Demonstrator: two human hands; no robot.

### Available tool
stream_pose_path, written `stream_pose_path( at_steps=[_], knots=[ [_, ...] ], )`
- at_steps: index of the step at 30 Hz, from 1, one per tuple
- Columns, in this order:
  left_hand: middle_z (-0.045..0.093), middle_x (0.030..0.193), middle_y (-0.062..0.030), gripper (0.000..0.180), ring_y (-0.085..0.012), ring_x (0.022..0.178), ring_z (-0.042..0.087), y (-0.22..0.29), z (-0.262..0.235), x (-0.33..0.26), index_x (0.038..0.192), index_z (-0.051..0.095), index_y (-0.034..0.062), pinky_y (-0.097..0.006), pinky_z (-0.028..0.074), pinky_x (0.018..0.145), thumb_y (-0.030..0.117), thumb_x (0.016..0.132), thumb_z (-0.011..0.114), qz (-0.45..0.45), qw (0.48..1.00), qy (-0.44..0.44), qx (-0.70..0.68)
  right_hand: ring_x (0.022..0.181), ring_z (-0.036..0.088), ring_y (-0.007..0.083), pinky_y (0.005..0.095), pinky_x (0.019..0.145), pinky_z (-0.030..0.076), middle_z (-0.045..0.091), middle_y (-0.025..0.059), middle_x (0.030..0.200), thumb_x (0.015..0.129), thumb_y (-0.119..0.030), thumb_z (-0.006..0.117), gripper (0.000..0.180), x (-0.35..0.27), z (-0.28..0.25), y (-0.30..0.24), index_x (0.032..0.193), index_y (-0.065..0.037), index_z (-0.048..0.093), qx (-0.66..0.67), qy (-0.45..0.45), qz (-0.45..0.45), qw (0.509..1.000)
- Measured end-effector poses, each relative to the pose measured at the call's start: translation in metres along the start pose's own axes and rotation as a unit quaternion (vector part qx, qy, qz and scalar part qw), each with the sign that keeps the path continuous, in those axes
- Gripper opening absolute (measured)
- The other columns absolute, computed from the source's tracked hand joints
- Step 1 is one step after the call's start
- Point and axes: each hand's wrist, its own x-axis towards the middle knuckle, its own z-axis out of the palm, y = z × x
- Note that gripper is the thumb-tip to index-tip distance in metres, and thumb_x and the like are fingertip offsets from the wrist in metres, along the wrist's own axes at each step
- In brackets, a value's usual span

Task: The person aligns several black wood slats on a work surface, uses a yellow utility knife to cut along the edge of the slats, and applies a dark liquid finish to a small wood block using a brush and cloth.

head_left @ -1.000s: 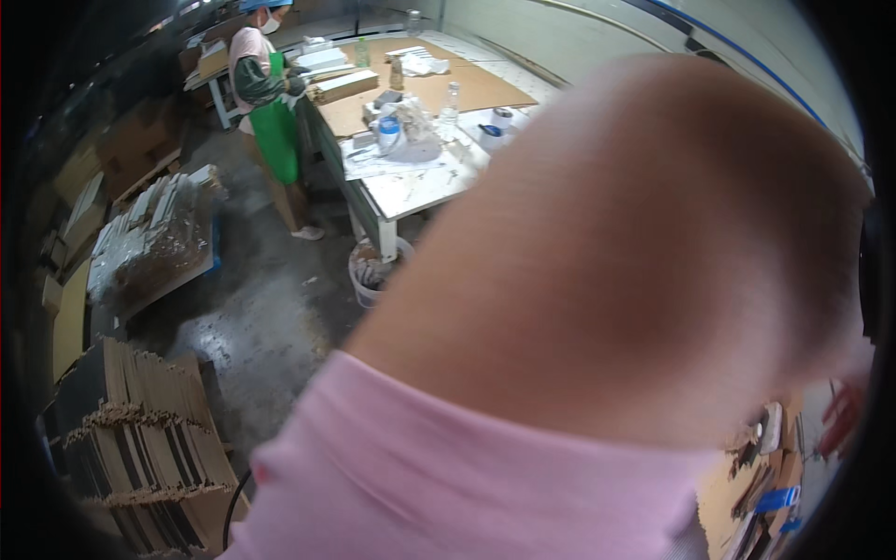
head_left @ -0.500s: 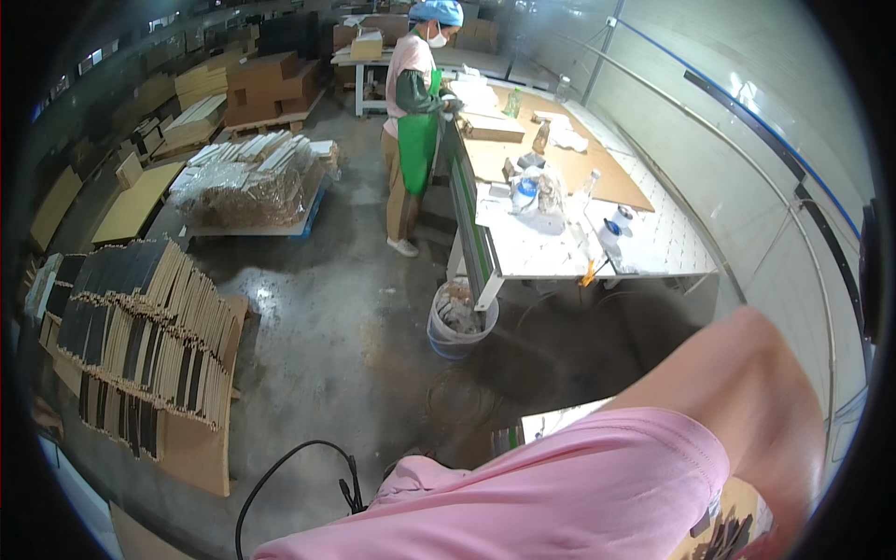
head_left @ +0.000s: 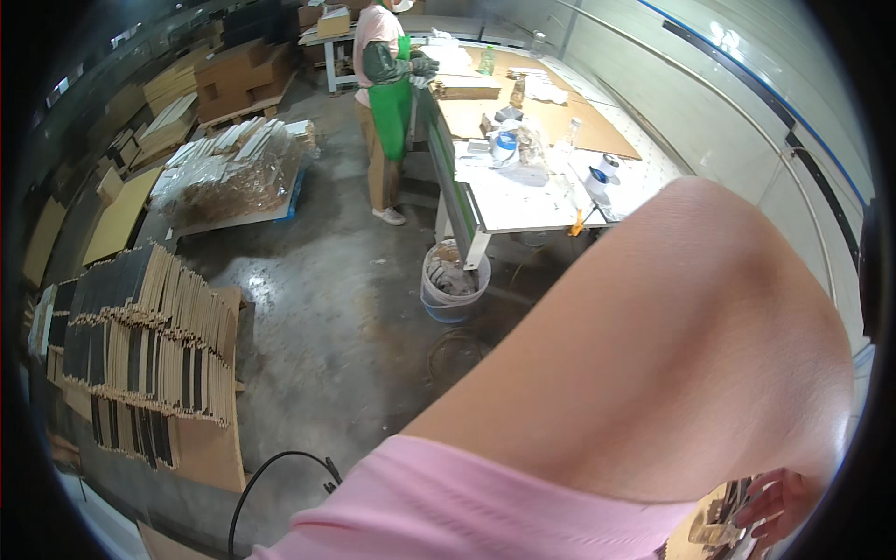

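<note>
Stacked cardboard sheets (head_left: 140,355) are standing at the left on the concrete floor (head_left: 345,317), with a black cable (head_left: 271,467) lying near them. A white bucket (head_left: 455,280) is sitting just beside the tabletop (head_left: 523,201), where a co-worker in a green apron (head_left: 387,93) is standing. The person's bare upper arm (head_left: 672,364), in a pink sleeve (head_left: 467,513), is filling the lower right. The right hand (head_left: 779,504) is showing at the lower right edge, fingers loosely spread near small, indistinct items; its grasp cannot be determined. The left hand is lying outside the picture.

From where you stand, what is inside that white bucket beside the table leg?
The white bucket stands on the concrete floor against the table leg. Crumpled brownish and pale scraps fill it to near the rim. Anything beneath that top layer is covered and cannot be seen.
</note>
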Motion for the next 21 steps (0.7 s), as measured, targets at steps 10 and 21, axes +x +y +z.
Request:
stream_pose_path(
  at_steps=[10, 21],
  knots=[
    [0.063, 0.123, -0.0084, 0.052, -0.0183, 0.108, 0.061, -0.044, 0.01, -0.05, 0.124, 0.059, 0.013, -0.036, 0.047, 0.093, 0.045, 0.084, 0.065, -0.066, 0.997, -0.028, -0.027, 0.096, 0.06, 0.0354, 0.0544, 0.091, 0.045, 0.068, 0.0161, 0.091, 0.077, -0.018, 0.067, 0.022, 0.016, -0.04, 0.101, 0.089, 0.0, 0.068, 0.112, 0.022, 0.069, 0.991],
    [0.072, 0.087, -0.0128, 0.046, -0.0251, 0.077, 0.07, -0.179, 0.132, 0.029, 0.093, 0.072, 0.0016, -0.041, 0.054, 0.072, 0.046, 0.081, 0.066, 0.025, 0.991, 0.081, 0.1, 0.102, 0.058, 0.0251, 0.0414, 0.091, 0.045, 0.063, 0.0118, 0.111, 0.09, -0.031, 0.056, 0.038, 0.031, -0.094, 0.127, 0.118, -0.006, 0.059, 0.118, -0.091, 0.072, 0.986]
  ],
)
